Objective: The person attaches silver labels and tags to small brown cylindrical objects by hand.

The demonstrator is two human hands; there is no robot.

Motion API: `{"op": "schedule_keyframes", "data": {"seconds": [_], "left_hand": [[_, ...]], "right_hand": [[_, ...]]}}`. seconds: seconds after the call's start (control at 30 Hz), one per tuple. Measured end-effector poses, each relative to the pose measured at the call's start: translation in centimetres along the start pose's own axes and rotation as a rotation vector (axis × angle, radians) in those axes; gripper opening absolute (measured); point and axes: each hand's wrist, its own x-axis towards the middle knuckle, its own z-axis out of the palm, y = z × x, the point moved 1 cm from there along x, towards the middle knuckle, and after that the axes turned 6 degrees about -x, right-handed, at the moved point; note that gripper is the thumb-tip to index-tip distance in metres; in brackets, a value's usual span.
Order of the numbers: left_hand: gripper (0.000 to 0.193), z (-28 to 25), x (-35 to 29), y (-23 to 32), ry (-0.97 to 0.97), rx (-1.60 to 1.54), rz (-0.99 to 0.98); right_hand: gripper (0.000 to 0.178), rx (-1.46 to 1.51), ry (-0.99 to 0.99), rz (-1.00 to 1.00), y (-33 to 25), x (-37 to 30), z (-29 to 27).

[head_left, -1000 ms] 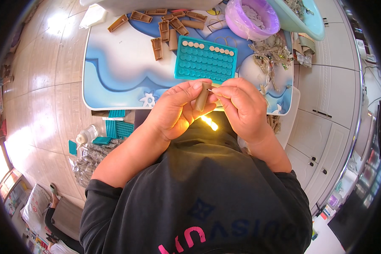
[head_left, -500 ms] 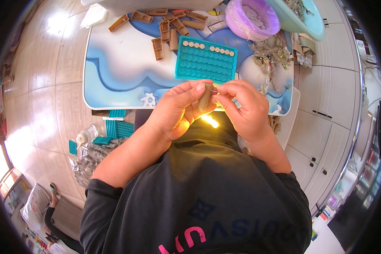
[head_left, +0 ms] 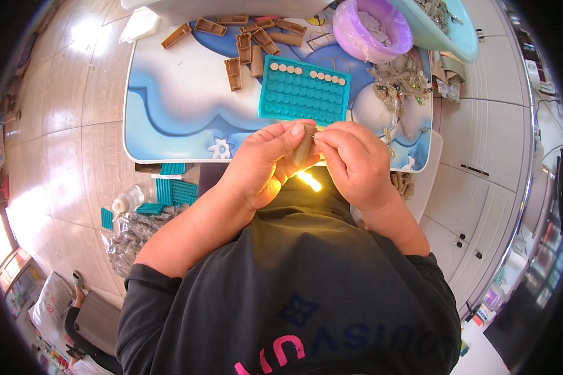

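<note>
My left hand [head_left: 270,156] is closed around a brown tapered plastic piece [head_left: 304,145], held upright with the thumb near its top. Against the right side of that piece, my right hand [head_left: 354,159] pinches a thin pin-like piece [head_left: 316,135] between thumb and forefinger; most of it is hidden by the fingertips. A small yellow light [head_left: 309,180] glows just below my hands. Beyond them on the table lies a teal tray [head_left: 304,94] with rows of round hollows, its far row partly filled with pale discs [head_left: 327,77].
Several brown plastic shells [head_left: 244,47] lie at the table's far side. A purple bowl [head_left: 404,49] and a light-teal basin [head_left: 466,44] stand at the far right, near tangled small bagged parts [head_left: 399,81]. Teal trays [head_left: 184,191] and a clear bottle [head_left: 128,200] are on the floor at left.
My right fingers have moved slightly left, closer to the brown piece, and less of the thin pin-like piece shows. My left hand has kept its hold.
</note>
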Motion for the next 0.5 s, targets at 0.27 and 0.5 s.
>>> {"op": "schedule_keyframes", "data": {"seconds": [0.27,0.5], "left_hand": [[0.033,0.25,-0.12,0.15,0.037,0.051,-0.02],[0.03,0.48,-0.33,0.07,0.056,-0.001,-0.032]], "right_hand": [[0.018,-0.031,0.032,-0.037,0.17,0.01,0.33],[0.019,-0.016,0.048,-0.017,0.26,-0.39,0.44]]}}
